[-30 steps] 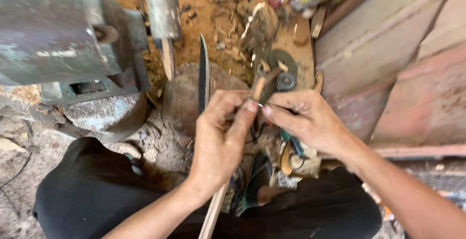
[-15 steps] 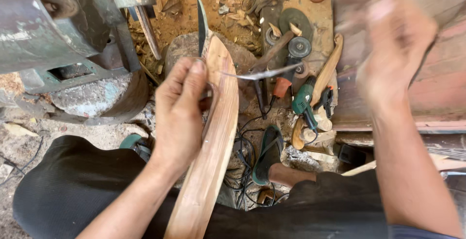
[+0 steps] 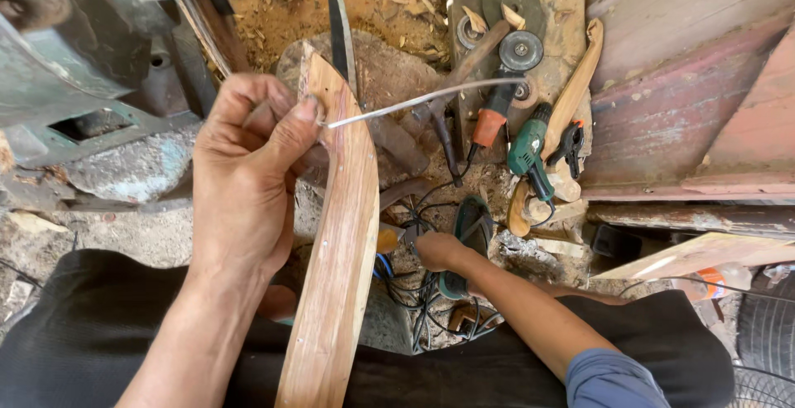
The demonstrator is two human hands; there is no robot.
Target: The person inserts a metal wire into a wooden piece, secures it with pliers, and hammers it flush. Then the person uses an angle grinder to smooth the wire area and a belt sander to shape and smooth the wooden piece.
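We see the left hand (image 3: 248, 180) clamped on a curved wooden scabbard (image 3: 335, 251), thin wire (image 3: 422, 100) threaded near its top; the right hand (image 3: 439, 251) gropes among floor tools, grip unclear. Binding looks barely begun.

Pale brown wooden sheath (image 3: 339, 259), silvery wire (image 3: 414, 103), green drill (image 3: 530, 149), orange-handled tool (image 3: 490, 122)

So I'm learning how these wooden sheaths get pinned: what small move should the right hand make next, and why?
Probably close on the tool it is reaching for and bring it up. The left hand pinches the wooden sheath with the metal wire sticking out sideways, untrimmed, while the right hand is down among the cables by a small plier-like tool, not yet clearly gripping anything.
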